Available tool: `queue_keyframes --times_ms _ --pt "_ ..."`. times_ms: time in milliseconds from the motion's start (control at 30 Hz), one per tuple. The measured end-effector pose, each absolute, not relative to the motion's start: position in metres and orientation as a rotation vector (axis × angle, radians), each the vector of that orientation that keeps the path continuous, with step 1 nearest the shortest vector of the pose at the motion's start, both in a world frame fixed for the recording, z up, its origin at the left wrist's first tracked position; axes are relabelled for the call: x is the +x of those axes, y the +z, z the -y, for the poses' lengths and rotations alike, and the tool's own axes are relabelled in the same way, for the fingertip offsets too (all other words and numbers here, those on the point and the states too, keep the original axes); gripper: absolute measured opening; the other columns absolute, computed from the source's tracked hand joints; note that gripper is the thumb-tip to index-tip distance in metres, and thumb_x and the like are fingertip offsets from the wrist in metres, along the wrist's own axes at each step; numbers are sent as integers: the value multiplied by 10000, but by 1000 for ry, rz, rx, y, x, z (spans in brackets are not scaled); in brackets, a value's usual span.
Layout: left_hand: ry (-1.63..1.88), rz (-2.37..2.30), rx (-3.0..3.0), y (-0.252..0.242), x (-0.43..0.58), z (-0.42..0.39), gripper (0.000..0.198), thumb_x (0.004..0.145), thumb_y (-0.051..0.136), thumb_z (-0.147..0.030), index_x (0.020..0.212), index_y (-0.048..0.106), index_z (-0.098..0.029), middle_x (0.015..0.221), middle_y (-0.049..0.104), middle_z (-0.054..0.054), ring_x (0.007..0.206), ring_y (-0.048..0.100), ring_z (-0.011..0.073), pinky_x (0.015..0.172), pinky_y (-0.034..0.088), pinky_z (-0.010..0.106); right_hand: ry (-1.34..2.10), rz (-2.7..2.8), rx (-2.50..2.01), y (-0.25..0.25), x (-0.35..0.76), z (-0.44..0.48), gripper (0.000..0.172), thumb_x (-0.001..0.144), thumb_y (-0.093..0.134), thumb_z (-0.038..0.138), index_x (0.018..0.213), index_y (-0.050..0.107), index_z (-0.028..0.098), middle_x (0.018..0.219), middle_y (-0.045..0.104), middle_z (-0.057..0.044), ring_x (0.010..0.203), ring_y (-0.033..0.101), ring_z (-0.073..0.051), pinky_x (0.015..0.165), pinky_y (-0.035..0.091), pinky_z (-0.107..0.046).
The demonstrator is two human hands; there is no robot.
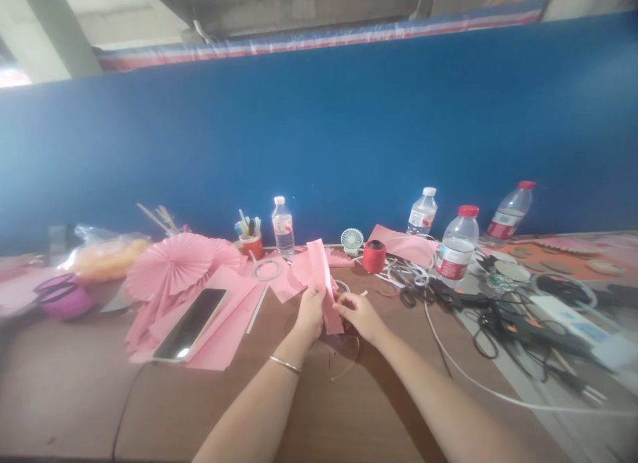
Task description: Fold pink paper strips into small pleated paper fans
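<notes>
Both hands hold one folded strip of pink paper [323,277] upright over the brown table [74,396]. My left hand [310,313] pinches the strip's left edge near its lower half; a thin bracelet sits on that wrist. My right hand [359,315] grips the strip's right edge low down. A pleated pink paper fan [172,264] lies to the left on loose pink sheets [224,330], where a phone [189,323] also rests.
A roll of tape [268,270], pen cup [252,240], small fan [352,240], red thread spool [373,256], several water bottles [457,247], scissors [409,287], a power strip [573,320] and tangled cables [503,323] crowd the back and right. A blue partition [319,131] stands behind.
</notes>
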State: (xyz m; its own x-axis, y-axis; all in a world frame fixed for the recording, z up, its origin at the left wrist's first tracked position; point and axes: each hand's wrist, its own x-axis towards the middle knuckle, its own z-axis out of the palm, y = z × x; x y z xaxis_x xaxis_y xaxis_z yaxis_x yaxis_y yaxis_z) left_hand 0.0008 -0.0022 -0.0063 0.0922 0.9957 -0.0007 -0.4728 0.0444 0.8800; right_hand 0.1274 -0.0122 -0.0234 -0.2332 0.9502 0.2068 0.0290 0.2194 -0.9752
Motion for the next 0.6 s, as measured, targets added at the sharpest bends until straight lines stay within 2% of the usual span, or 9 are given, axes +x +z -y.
queue_keyframes --times_ms 67,167,233,300,400,600 --pt "1247 -808 836 -9 -3 0 131 678 559 -233 768 506 -154 565 502 -51 458 474 55 467 372 161 1206 1413 -918 -23 128 11 220 774 529 409 738 498 195 546 456 55 427 402 -89 400 293 -195" --pt "1012 -817 809 -7 -9 -2 85 678 514 -192 744 500 -140 469 371 -74 334 338 39 353 249 151 1149 1213 -908 -24 131 6 261 744 572 436 839 530 198 627 497 35 490 448 -99 410 318 -195" --pt "844 -805 796 -3 -10 0 105 726 484 -239 731 502 -135 445 325 -74 304 291 43 326 201 155 1170 1136 -870 -25 133 3 333 715 609 438 934 560 192 735 550 2 579 499 -118 458 361 -205" --pt "710 -791 789 2 -9 4 233 792 442 -345 722 503 -132 433 305 -71 292 267 43 316 171 153 1241 1084 -791 -26 134 1 372 720 610 433 999 576 189 732 555 -1 592 498 -119 492 372 -215" --pt "587 -772 810 5 -5 10 371 822 407 -482 736 501 -134 429 294 -74 291 240 26 320 133 133 1320 1023 -725 -26 134 -1 362 719 620 416 988 612 173 629 524 20 502 429 -92 465 331 -214" --pt "591 -727 1036 -3 -6 12 389 796 450 -516 843 521 -136 515 388 -55 333 339 26 334 211 130 1292 901 -749 -29 136 -4 294 642 697 358 845 643 152 629 542 14 489 418 -87 454 299 -213"
